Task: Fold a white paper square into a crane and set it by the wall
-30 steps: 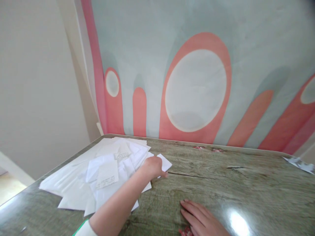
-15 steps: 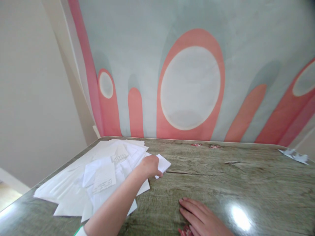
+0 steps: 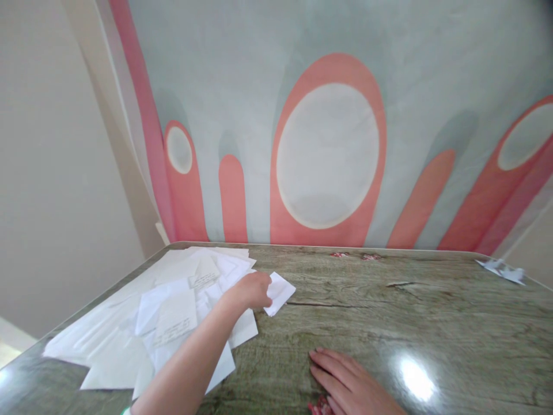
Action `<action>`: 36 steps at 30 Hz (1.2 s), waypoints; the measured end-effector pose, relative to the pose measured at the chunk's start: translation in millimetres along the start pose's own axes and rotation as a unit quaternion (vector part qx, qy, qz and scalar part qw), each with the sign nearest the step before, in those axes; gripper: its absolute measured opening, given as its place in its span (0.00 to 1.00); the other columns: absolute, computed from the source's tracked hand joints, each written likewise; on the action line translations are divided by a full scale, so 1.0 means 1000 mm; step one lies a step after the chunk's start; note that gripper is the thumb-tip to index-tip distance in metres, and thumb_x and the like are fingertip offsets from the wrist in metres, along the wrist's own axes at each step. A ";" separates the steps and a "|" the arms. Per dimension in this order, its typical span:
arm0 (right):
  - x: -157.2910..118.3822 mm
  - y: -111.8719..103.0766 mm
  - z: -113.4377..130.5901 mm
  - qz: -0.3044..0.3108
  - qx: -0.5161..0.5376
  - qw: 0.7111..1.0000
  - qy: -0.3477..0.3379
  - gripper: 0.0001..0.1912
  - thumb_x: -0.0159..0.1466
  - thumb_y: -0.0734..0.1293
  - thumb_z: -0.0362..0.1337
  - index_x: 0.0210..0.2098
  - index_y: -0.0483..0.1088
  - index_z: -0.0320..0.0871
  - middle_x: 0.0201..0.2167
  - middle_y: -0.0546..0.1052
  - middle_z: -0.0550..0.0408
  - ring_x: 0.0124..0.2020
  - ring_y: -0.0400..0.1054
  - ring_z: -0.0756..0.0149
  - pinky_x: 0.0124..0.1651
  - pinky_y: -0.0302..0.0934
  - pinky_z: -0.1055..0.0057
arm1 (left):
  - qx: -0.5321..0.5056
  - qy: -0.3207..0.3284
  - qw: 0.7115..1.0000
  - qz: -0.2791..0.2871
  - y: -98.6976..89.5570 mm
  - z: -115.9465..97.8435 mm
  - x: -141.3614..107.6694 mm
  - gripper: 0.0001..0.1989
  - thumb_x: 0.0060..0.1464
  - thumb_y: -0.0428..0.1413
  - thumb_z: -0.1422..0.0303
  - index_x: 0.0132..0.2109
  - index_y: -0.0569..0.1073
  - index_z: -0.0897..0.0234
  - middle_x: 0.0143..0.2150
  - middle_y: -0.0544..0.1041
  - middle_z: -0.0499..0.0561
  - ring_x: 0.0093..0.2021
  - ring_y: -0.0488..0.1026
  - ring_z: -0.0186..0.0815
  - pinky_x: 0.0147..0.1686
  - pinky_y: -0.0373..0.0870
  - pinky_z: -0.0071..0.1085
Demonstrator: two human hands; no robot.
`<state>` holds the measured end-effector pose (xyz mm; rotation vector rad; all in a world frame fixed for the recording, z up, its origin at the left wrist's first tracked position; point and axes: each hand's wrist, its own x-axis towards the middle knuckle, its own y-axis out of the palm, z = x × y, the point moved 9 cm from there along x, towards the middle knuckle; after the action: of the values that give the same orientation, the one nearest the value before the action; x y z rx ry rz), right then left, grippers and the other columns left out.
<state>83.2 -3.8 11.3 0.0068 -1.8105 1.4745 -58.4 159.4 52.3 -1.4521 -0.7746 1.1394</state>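
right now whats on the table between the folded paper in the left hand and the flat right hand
Nothing: in the head view, only bare wood-grain table lies between the small folded paper held by the left hand and the flat right hand.

Left hand point(image 3: 253, 290) closed on a small white paper point(image 3: 279, 292) at the right edge of the paper pile point(image 3: 164, 311). Beyond its fingertips, toward the wall point(image 3: 328, 144): bare table point(image 3: 432, 311), short run, then the wall blocks. To the thumb side, rightward: open tabletop, well clear. Behind the knuckles: loose overlapping sheets, no bare surface. Right hand point(image 3: 349, 386) flat on the table; ahead of its fingertips and to their left, free wood up to the pile's edge. Far right corner: a crumpled scrap point(image 3: 501, 269), well apart.
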 end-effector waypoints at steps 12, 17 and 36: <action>-0.015 -0.061 -0.079 -0.082 -0.003 0.955 0.285 0.35 0.58 0.61 0.32 0.63 0.44 0.40 0.61 0.56 0.43 0.59 0.53 0.54 0.55 0.58 0.55 | -0.036 0.166 0.973 -0.153 -0.027 -0.109 -0.053 0.31 0.47 0.47 0.82 0.60 0.56 0.69 0.62 0.59 0.57 0.59 0.59 0.36 0.56 0.58 0.29; -0.011 -0.083 -0.066 -0.002 0.028 0.989 0.147 0.20 0.57 0.59 0.24 0.47 0.67 0.46 0.47 0.70 0.50 0.51 0.61 0.59 0.51 0.57 0.56 | -0.042 0.302 0.937 -0.172 0.008 -0.164 -0.083 0.25 0.53 0.46 0.80 0.58 0.58 0.69 0.59 0.64 0.58 0.57 0.62 0.38 0.57 0.59 0.33; -0.031 -0.056 -0.024 0.103 0.105 0.981 0.122 0.11 0.65 0.57 0.31 0.34 0.70 0.43 0.27 0.72 0.55 0.30 0.65 0.67 0.33 0.57 0.69 | -0.010 0.334 0.934 -0.127 0.056 -0.189 -0.104 0.14 0.59 0.44 0.74 0.49 0.68 0.76 0.51 0.70 0.63 0.51 0.68 0.45 0.48 0.68 0.37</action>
<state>144.2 -16.0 40.2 -0.2534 -1.4869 1.7256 77.7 -13.0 14.5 -1.5672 -0.4654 0.3870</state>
